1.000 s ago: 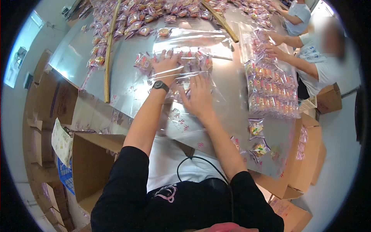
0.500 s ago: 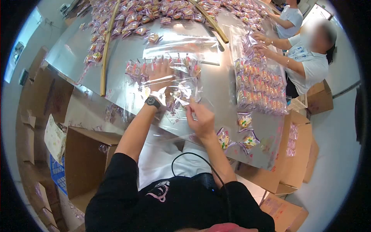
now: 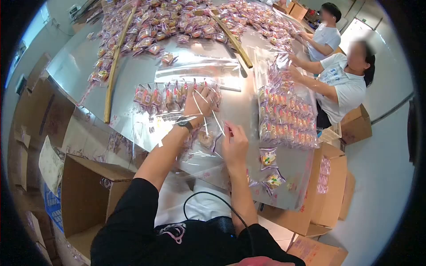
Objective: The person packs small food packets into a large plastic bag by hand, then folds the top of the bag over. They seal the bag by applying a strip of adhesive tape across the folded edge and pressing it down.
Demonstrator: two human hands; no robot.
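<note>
A clear plastic bag (image 3: 164, 117) lies on the metal table, with a row of small wrapped packets (image 3: 155, 96) inside. My left hand (image 3: 199, 106), below a black wristwatch (image 3: 185, 124), reaches inside the bag over the packets at the right end of the row; its fingertips are partly hidden under glossy film. My right hand (image 3: 235, 139) pinches the bag's edge at the near right. A loose packet (image 3: 206, 138) lies in the bag between my hands.
A filled bag of packets (image 3: 288, 117) lies to the right, near two co-workers (image 3: 341, 84). Loose packets (image 3: 268, 157) lie nearer. Wooden bars (image 3: 116, 66) border a large heap (image 3: 191, 22). An open cardboard box (image 3: 84, 195) stands left.
My left hand has moved right along the row within the bag. The view has shifted, and more of the co-workers shows. My right hand still holds the bag's edge.
</note>
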